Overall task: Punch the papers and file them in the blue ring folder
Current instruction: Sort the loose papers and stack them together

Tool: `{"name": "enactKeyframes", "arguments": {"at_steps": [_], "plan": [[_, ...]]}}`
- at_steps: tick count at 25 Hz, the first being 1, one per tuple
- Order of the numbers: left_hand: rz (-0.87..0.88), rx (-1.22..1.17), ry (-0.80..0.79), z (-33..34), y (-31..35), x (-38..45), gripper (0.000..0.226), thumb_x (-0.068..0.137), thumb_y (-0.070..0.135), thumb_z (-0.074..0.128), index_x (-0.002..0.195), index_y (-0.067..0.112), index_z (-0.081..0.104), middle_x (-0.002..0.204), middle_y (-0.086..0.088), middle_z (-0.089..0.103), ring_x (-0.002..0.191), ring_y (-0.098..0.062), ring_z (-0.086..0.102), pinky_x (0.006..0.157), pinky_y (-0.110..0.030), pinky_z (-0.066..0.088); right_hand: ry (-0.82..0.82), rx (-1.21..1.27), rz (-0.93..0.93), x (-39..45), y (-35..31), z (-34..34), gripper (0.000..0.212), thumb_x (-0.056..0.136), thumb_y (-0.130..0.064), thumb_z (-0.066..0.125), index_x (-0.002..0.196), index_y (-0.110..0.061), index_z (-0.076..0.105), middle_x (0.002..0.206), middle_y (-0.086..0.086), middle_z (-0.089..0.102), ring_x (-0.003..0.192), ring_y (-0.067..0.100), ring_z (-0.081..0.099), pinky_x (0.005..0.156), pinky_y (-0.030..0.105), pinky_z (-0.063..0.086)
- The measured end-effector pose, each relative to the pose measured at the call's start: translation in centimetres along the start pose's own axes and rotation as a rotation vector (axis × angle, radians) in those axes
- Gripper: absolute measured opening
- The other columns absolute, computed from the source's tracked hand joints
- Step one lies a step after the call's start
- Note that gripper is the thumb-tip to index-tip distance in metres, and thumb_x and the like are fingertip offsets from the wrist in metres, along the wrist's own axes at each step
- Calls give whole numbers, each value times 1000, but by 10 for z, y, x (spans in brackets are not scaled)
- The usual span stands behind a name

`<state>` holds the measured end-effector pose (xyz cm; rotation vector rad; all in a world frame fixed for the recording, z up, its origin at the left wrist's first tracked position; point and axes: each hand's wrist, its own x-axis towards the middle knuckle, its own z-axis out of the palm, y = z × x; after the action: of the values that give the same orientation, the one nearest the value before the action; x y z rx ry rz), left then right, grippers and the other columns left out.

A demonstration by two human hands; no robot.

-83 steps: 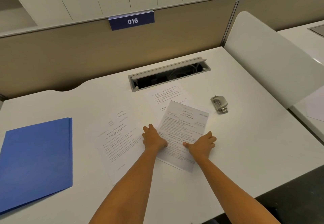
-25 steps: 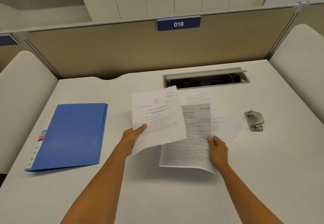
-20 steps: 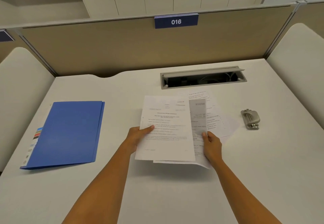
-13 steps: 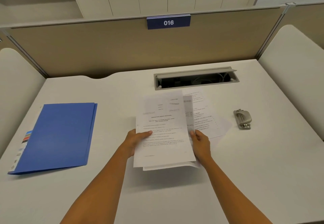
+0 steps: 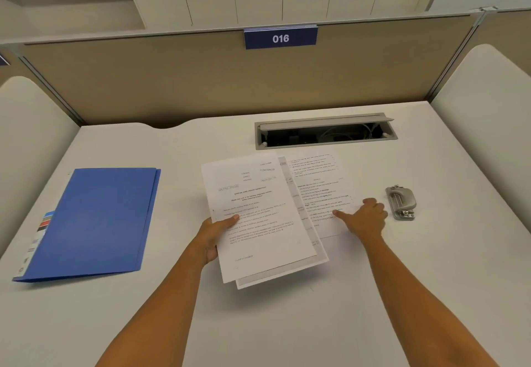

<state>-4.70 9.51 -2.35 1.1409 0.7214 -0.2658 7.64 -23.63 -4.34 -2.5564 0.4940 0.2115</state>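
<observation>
Papers sit mid-counter, two printed sheets stacked a little askew and held by the left hand, which grips their left edge with the thumb on top and the fingers underneath. The near end of this pair appears lifted slightly off the counter, casting a shadow below. The right hand lies palm down on a third printed sheet, which rests flat on the counter to the right and is partly covered by the held pair; its fingers are loosely curled and the thumb points left across the text, pressing rather than gripping. Just right of that hand, close but apart from it, stands a small grey metal hole punch. Well to the left lies the blue ring folder, closed and flat, with coloured tabs showing at its left edge. The white counter carries all of it. At its far side an open cable tray is set into the surface, and behind it a beige partition carries a blue sign reading 016.
</observation>
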Motion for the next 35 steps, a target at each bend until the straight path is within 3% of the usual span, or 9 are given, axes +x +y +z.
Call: {"name": "enactKeyframes", "arguments": {"at_steps": [4, 13, 15, 18, 22, 26, 30, 33, 35], "plan": [[-16, -23, 20, -4, -8, 0, 41, 85, 12, 73, 125, 9, 62, 114, -14, 72, 104, -37, 69, 91, -58, 52, -71, -175, 47, 16, -3, -9, 118, 51, -65, 82, 133, 3, 31, 133, 20, 38, 127, 36, 38, 101, 45, 40], [-50, -41, 42, 0, -20, 3, 42, 85, 11, 73, 125, 9, 62, 114, -14, 72, 103, -37, 69, 90, -58, 53, -181, -174, 73, 23, -17, -7, 120, 63, -49, 84, 142, 7, 14, 144, 21, 31, 136, 34, 30, 106, 42, 38], [-55, -36, 48, 1, -21, 3, 42, 84, 11, 74, 124, 9, 62, 114, -14, 72, 102, -37, 69, 90, -58, 53, -167, -77, 147, 21, -21, -7, 112, 63, -40, 87, 141, 2, 19, 140, 20, 41, 131, 35, 41, 104, 45, 37], [-63, -24, 53, 3, -21, 4, 42, 83, 10, 74, 124, 8, 63, 113, -15, 72, 101, -38, 69, 89, -59, 53, -131, -131, 91, 17, -24, -8, 83, 68, -36, 84, 130, -5, 39, 125, 14, 58, 118, 33, 55, 99, 42, 38], [-63, 11, 67, 7, -18, 4, 39, 83, 10, 75, 120, 8, 64, 111, -15, 72, 100, -38, 70, 88, -58, 54, -101, 34, 0, 13, -18, -11, 39, 91, -33, 58, 120, -7, 58, 120, 16, 62, 109, 38, 58, 90, 43, 47], [-64, 70, 79, 5, -11, 3, 38, 83, 9, 75, 119, 7, 65, 112, -14, 72, 100, -37, 70, 87, -57, 54, 48, 250, -91, 16, -16, -31, 32, 98, -24, 47, 112, 0, 62, 112, 23, 65, 101, 41, 60, 75, 33, 41], [-53, 168, 83, 2, -11, 6, 39, 83, 8, 75, 120, 6, 64, 114, -15, 71, 101, -38, 69, 90, -59, 52, 187, 484, -47, 23, -14, -55, 31, 97, -22, 49, 111, 2, 62, 107, 23, 66, 99, 40, 61, 78, 34, 45], [-46, 180, 99, 3, -12, 7, 36, 84, 6, 73, 119, 4, 64, 114, -16, 71, 100, -38, 69, 91, -58, 52, 192, 647, 22, 22, -16, -59, 29, 96, -25, 52, 109, -2, 64, 103, 19, 67, 93, 37, 63, 80, 40, 52], [-43, 174, 101, 7, -13, 8, 35, 85, 5, 72, 119, 3, 64, 114, -16, 71, 99, -37, 69, 90, -56, 53, 145, 670, -14, 11, -20, -52, 25, 95, -25, 53, 103, -5, 65, 95, 15, 66, 87, 31, 61, 73, 34, 47]]}}
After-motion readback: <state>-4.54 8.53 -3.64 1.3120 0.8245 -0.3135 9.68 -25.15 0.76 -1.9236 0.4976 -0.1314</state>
